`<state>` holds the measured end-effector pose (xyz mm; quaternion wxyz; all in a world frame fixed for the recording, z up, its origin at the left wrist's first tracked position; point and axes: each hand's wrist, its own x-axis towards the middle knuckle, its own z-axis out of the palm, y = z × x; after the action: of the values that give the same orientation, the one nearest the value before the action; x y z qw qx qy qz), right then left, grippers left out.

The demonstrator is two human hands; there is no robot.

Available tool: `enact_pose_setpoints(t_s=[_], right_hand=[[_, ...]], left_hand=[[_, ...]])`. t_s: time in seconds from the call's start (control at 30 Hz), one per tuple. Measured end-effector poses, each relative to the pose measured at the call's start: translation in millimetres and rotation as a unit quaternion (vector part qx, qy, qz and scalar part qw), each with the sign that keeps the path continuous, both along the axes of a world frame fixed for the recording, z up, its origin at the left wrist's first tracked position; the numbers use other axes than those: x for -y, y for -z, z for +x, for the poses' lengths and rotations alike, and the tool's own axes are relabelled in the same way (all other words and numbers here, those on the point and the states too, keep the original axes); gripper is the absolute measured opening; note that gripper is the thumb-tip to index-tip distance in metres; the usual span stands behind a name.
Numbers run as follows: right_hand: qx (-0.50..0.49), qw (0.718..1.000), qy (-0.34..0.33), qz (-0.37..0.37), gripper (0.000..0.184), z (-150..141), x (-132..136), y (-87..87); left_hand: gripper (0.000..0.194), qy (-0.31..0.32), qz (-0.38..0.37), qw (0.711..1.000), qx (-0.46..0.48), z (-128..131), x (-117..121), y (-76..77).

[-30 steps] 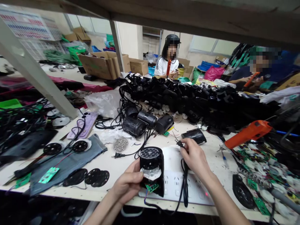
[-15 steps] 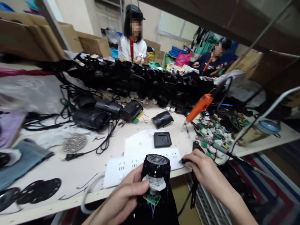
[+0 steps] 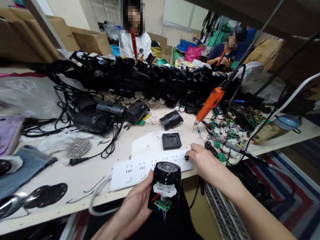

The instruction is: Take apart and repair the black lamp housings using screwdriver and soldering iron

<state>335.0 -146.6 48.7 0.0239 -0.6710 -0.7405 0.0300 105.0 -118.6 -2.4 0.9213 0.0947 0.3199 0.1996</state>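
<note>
My left hand (image 3: 136,201) is closed around the side of a black hair dryer body (image 3: 167,176), with a round grille on top. Its open side shows clear film, a green circuit board (image 3: 163,204) and red and blue wires. My right hand (image 3: 203,163) pinches a black power plug (image 3: 186,157) at the rightmost socket of the white power strip (image 3: 136,182); the prongs are hidden, and a red light glows beside it. A black cord (image 3: 199,188) hangs below that hand. The power strip lies along the table's front edge, partly behind the dryer body.
A black block (image 3: 171,141) and a black shell (image 3: 171,120) lie beyond the strip. An orange electric screwdriver (image 3: 209,105) hangs at right, near a soldering iron (image 3: 235,148) and loose circuit boards. Hair dryers (image 3: 92,121) and cords lie left. Two people sit across the table.
My right hand has moved left with the plug, from beside the strip's right end onto its last socket. A red light now shows there. My left hand still holds the dryer body.
</note>
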Motion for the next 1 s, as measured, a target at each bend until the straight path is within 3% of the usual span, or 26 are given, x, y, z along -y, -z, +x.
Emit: enact_pose_setpoints(t_s=[0.13, 0.43, 0.57, 0.77, 1.0], right_hand=[[0.033, 0.999, 0.003, -0.006, 0.035, -7, -2, -1.2], [-0.004, 0.995, 0.029, -0.094, 0.031, -15, -13, 4.8], [-0.002, 0.994, 0.063, -0.086, 0.028, -13, -14, 7.2], [-0.022, 0.99, 0.116, -0.082, 0.014, -15, -14, 9.0], [-0.04, 0.987, 0.137, -0.074, 0.008, -17, -10, 9.9]], left_hand=[[0.05, -0.035, 0.01, 0.999, 0.017, -1, -3, -2.1], [0.049, -0.009, 0.061, 0.998, 0.008, -1, -10, -11.3], [0.04, -0.037, 0.078, 0.996, 0.005, -2, -11, -8.6], [0.045, -0.03, 0.09, 0.995, 0.021, 2, -15, -6.5], [0.036, -0.05, 0.085, 0.995, 0.024, -1, -16, -8.9]])
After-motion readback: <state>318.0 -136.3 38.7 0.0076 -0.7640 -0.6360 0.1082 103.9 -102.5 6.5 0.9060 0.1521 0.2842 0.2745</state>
